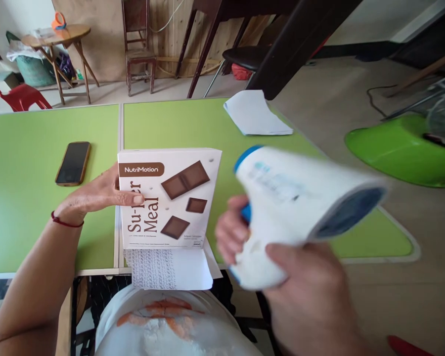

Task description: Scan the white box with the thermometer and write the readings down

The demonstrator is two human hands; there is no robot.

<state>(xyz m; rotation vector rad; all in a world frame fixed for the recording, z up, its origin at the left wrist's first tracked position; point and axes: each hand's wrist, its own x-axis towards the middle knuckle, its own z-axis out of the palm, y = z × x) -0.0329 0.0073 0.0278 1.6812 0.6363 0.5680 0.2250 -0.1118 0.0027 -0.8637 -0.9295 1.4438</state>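
Note:
My left hand [106,190] holds a white NutriMotion "Su-per Meal" box [178,227] by its left edge, thumb on the front and fingers behind it. The box stands upright near the table's front edge, with pictures of brown chocolate pieces on its front. My right hand [304,277] is wrapped around the grip of a white and blue gun-shaped infrared thermometer [282,198], blurred by motion. It is raised close to the camera, right of the box. Its blue-rimmed end points left, and a dark window faces right. Sheets of printed paper [170,269] stick out below the box.
A phone [73,163] lies on the green table [163,123], left of the box. Folded white paper [255,113] rests at the far edge. Beyond stand a small round table [72,32], a wooden chair [139,54] and a bright green plastic object [404,153] at right.

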